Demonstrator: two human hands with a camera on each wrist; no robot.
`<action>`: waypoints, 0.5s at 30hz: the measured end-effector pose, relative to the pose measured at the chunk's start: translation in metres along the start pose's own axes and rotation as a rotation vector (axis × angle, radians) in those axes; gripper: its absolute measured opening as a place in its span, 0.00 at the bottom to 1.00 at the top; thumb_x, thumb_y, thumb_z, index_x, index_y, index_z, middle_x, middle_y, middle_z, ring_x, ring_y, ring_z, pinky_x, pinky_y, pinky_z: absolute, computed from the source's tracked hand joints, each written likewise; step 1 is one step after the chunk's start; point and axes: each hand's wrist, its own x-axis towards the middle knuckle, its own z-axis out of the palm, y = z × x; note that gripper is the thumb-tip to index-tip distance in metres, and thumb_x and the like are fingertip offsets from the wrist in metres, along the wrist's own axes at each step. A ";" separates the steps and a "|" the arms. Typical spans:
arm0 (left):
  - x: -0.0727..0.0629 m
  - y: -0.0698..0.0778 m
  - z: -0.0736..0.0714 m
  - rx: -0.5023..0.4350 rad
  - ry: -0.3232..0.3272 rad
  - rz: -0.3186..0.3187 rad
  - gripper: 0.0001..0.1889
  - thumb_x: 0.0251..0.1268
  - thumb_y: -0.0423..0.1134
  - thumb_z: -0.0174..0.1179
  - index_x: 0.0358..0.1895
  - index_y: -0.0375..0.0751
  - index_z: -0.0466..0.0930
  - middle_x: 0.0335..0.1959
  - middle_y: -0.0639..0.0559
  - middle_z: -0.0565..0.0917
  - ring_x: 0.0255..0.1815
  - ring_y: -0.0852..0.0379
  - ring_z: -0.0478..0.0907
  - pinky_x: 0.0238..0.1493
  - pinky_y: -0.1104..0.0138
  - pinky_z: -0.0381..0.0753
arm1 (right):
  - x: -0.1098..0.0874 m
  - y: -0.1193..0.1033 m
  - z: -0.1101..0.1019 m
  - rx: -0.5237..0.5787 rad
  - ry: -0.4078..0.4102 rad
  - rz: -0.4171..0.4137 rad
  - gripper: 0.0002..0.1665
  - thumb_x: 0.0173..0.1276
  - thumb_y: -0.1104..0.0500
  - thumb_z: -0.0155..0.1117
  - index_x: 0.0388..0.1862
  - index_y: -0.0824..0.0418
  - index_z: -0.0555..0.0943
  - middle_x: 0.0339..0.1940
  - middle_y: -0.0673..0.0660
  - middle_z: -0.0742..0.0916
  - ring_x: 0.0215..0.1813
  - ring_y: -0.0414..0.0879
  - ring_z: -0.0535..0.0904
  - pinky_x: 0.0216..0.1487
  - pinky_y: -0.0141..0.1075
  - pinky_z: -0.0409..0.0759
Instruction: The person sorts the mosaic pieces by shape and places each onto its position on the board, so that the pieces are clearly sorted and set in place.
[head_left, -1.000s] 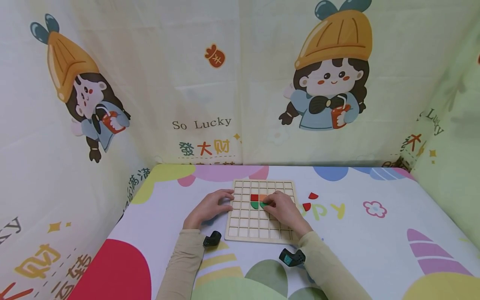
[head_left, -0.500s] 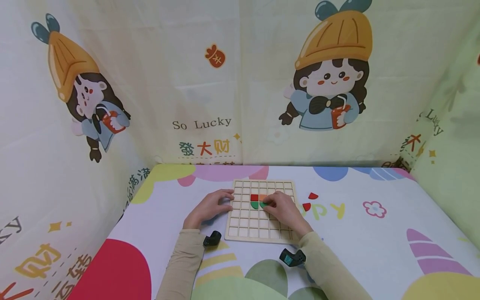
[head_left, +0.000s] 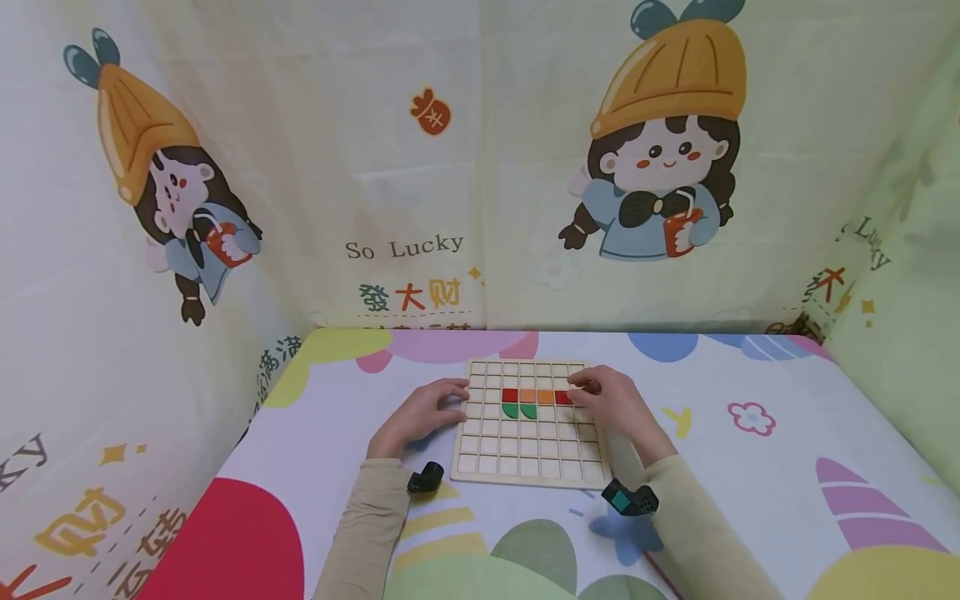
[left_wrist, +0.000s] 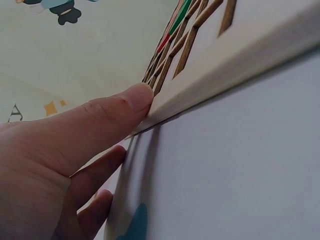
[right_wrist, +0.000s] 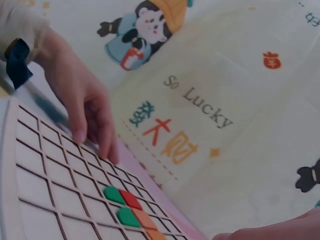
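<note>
A wooden grid board (head_left: 528, 481) lies on the table before me. Across its middle runs a row of a red tile (head_left: 510, 396), a light orange tile (head_left: 528, 396), an orange tile (head_left: 545, 397) and another red tile (head_left: 562, 397). Below the left end sit two rounded green pieces (head_left: 511, 411). My left hand (head_left: 427, 410) rests at the board's left edge, its thumb (left_wrist: 122, 107) touching the wooden side. Over the right edge hovers my right hand (head_left: 613, 407), fingertips just beside the end red tile; its fingers look loosely bent. Only part of this hand (right_wrist: 280, 231) shows in the right wrist view.
A patterned cloth covers the table (head_left: 750, 500), and printed curtains (head_left: 517, 167) hang behind and at both sides. Black wrist cameras (head_left: 425, 477) sit on both wrists, close to the board's front corners.
My right hand has left the green piece and moved right to the board's right edge, uncovering the orange and end red tiles. It now covers where two loose red pieces lay. My left hand stays.
</note>
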 end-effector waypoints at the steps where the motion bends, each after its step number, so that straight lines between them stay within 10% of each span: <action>1: 0.000 0.000 0.000 -0.001 0.001 -0.001 0.16 0.60 0.38 0.69 0.51 0.41 0.82 0.66 0.52 0.75 0.71 0.50 0.65 0.72 0.55 0.64 | -0.001 0.003 -0.005 -0.002 0.005 0.006 0.17 0.67 0.58 0.67 0.52 0.64 0.84 0.48 0.61 0.84 0.46 0.52 0.80 0.44 0.45 0.83; 15: 0.000 0.001 0.000 -0.001 -0.002 0.002 0.16 0.61 0.38 0.69 0.51 0.41 0.82 0.66 0.51 0.74 0.71 0.49 0.65 0.72 0.55 0.64 | -0.016 0.035 -0.049 -0.076 0.048 0.023 0.20 0.67 0.57 0.67 0.53 0.67 0.82 0.48 0.64 0.85 0.49 0.57 0.81 0.51 0.52 0.80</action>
